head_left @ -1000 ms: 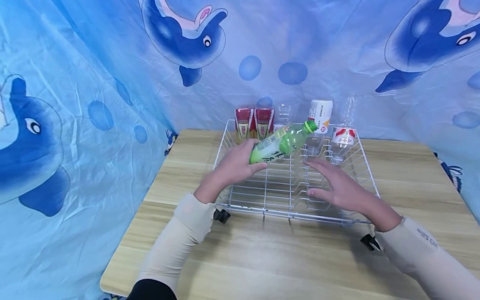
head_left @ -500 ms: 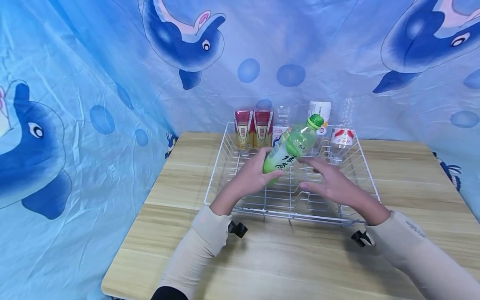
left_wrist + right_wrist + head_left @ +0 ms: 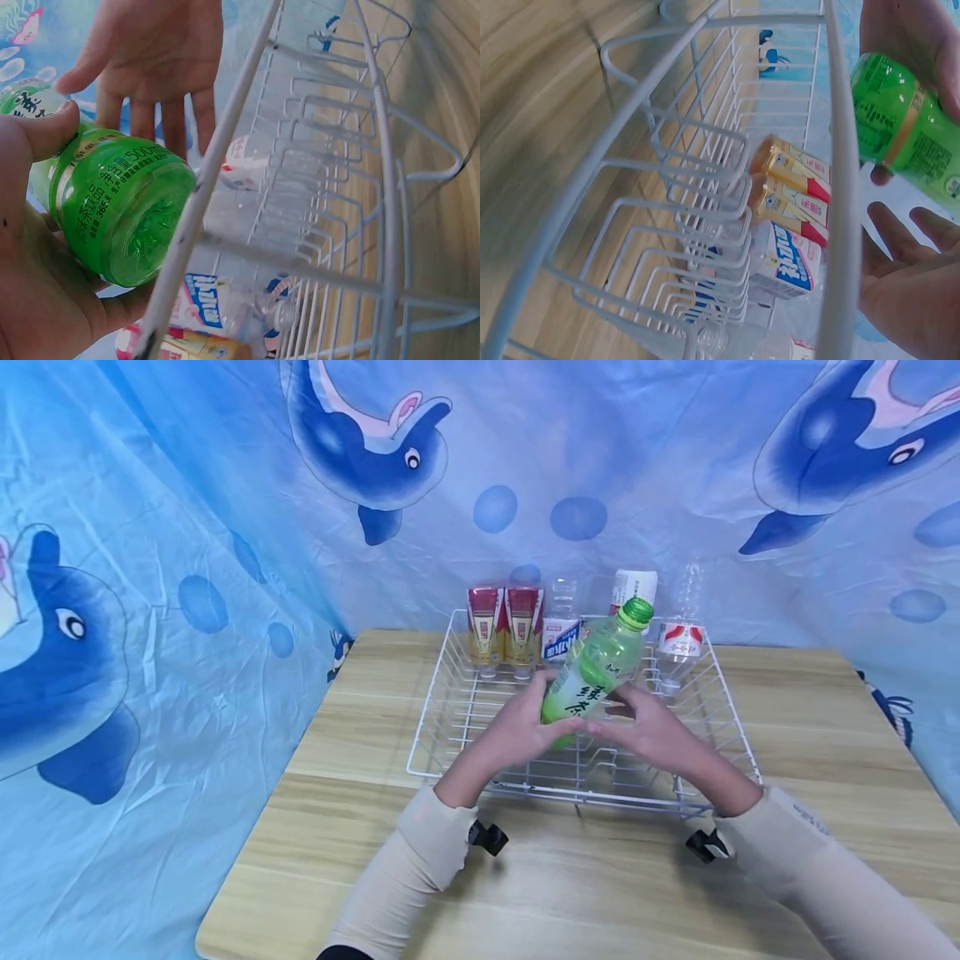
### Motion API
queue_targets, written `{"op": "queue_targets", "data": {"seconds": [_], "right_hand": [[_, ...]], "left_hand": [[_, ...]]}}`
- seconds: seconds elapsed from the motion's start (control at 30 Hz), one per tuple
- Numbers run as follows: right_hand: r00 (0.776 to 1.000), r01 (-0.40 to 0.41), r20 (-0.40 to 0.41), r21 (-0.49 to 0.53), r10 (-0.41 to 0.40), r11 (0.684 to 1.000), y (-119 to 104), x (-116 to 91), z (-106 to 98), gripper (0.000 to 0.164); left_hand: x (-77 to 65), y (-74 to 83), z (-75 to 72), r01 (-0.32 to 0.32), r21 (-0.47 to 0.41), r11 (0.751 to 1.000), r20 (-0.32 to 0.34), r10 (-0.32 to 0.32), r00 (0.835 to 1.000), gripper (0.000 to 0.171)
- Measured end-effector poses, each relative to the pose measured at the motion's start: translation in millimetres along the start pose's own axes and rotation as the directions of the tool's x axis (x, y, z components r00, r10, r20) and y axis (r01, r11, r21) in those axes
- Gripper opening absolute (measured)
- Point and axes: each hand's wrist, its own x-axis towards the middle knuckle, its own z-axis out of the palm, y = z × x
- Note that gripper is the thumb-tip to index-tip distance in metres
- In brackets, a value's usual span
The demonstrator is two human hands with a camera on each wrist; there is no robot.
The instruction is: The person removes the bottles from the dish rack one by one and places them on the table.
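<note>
A green tea bottle (image 3: 592, 672) with a green cap is held tilted over the white wire rack (image 3: 600, 797), its cap end up and to the right. My left hand (image 3: 521, 727) grips its lower part, thumb across the front; in the left wrist view the bottle's base (image 3: 150, 240) faces the camera. My right hand (image 3: 656, 735) is at the bottle's right side. The right wrist view shows that hand (image 3: 915, 285) with its fingers spread below the bottle (image 3: 907, 120), not curled round it.
Two red-and-gold bottles (image 3: 504, 625) stand neck-down at the rack's back left. Beside them are a clear bottle with a blue-and-white label (image 3: 559, 638), a white-labelled bottle (image 3: 634, 585) and a red-and-white-labelled bottle (image 3: 681, 639). The rack rests on a wooden table (image 3: 315, 827) before a dolphin-print curtain (image 3: 525, 443).
The left hand has carried the bottle rightward and toward me, tipping it more upright. The right hand has come in slightly left, up to the bottle.
</note>
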Motion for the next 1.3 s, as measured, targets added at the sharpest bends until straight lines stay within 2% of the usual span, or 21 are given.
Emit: {"op": "queue_targets", "data": {"seconds": [0.3,0.5,0.67,0.9,1.3], "right_hand": [[0.998,-0.002,-0.063,0.068,0.006,0.998,-2.5,-1.8,4.7,0.067],[0.996,-0.020,-0.086,0.064,0.025,0.998,-2.1,-2.9,4.0,0.070],[0.994,-0.056,-0.086,0.062,0.061,0.997,-0.4,-2.3,2.1,0.072],[0.995,-0.059,-0.079,0.049,0.063,0.997,-1.3,-1.7,0.5,0.070],[0.995,-0.084,-0.056,0.021,0.085,0.996,0.6,-2.0,1.5,0.066]], "left_hand": [[4.4,-1.8,11.8,-0.020,0.008,1.000,0.021,0.020,1.000,0.077],[4.9,-0.5,13.4,0.007,0.019,1.000,0.051,-0.008,0.999,0.075],[5.7,1.1,13.2,0.036,0.040,0.999,0.070,-0.039,0.997,0.078],[7.3,0.0,12.6,0.030,0.066,0.997,0.091,-0.036,0.995,0.082],[7.3,-4.1,11.1,0.026,0.092,0.995,0.113,-0.036,0.993,0.072]]}}
